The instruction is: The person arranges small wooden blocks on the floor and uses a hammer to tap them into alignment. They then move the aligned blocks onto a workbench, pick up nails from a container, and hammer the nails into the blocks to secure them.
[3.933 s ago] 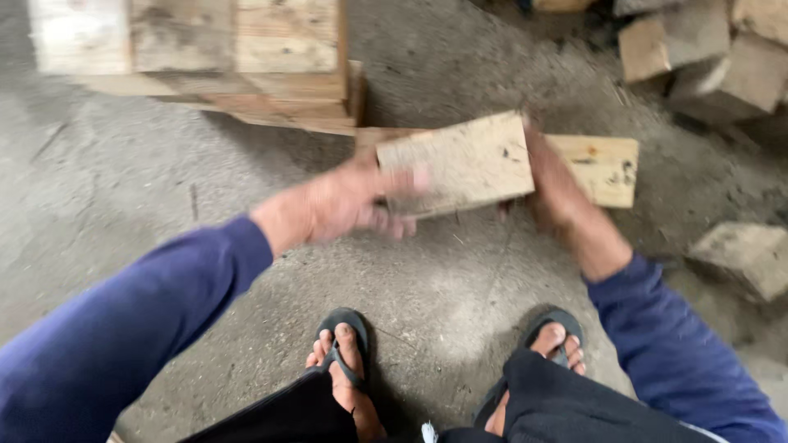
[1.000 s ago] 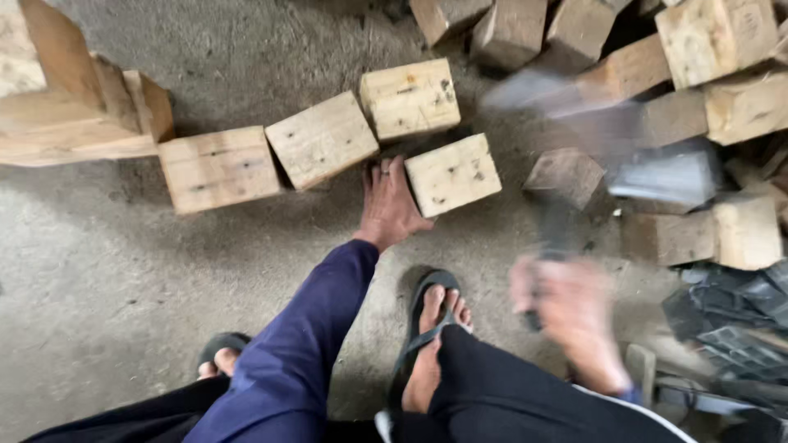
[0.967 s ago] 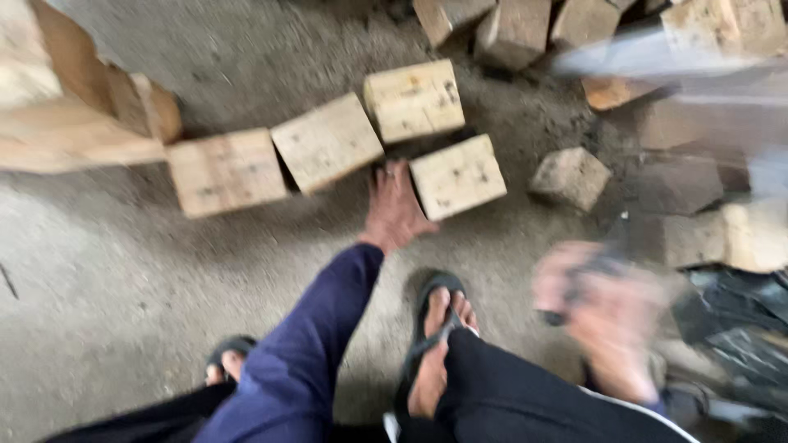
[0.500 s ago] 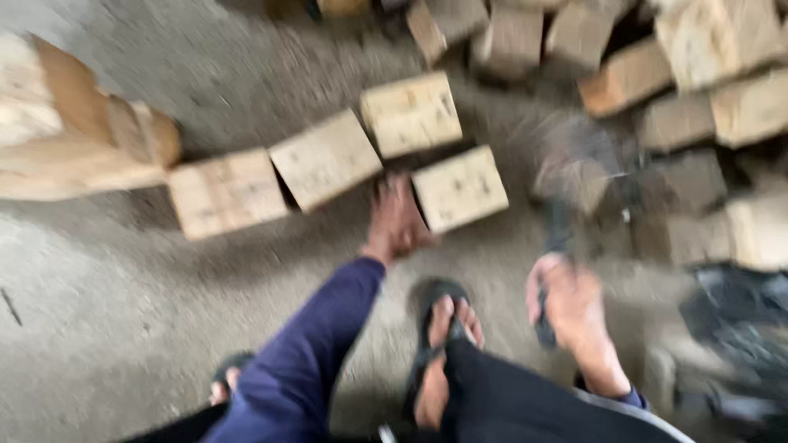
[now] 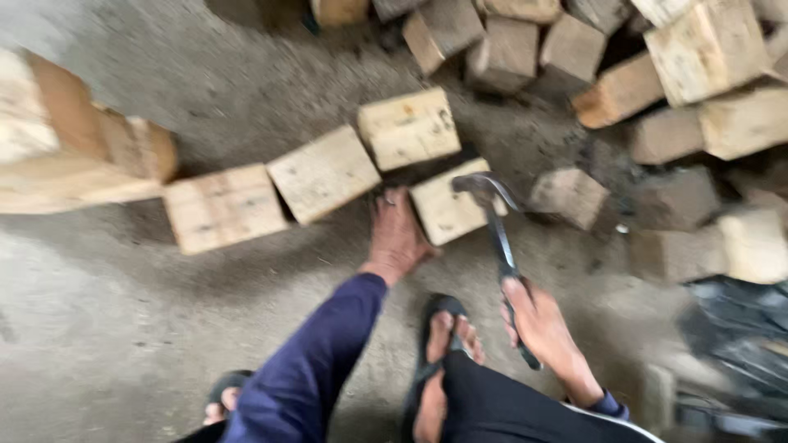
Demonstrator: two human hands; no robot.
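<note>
Four pale wooden blocks lie in a loose row on the grey concrete floor (image 5: 107,328), running from the left toward the middle of the view. The left hand (image 5: 400,238) lies flat, fingers spread, palm down beside the nearest block (image 5: 450,209), touching its left edge; it grips nothing. The right hand (image 5: 540,320) is wrapped closed around the handle of a claw hammer (image 5: 498,238).

The hammer's long axis runs from the hand up and slightly left, so the dark metal head (image 5: 480,187) sits over the top right corner of the nearest block. The picture is too blurred to tell whether the head touches the wood. Which way the claw faces is also unclear.

Just left of that block lie a second block (image 5: 322,174) and a third one (image 5: 223,207), and a fourth (image 5: 408,129) sits just beyond. A heap of rougher blocks (image 5: 681,98) crowds the floor's upper right, with one small block (image 5: 568,197) just right of the hammer. A stacked timber piece (image 5: 66,148) fills the left edge.

Open floor spreads across the lower left. The person's sandalled right foot (image 5: 443,344) stands between the two arms, and dark sheeting (image 5: 739,328) lies at the right edge.
</note>
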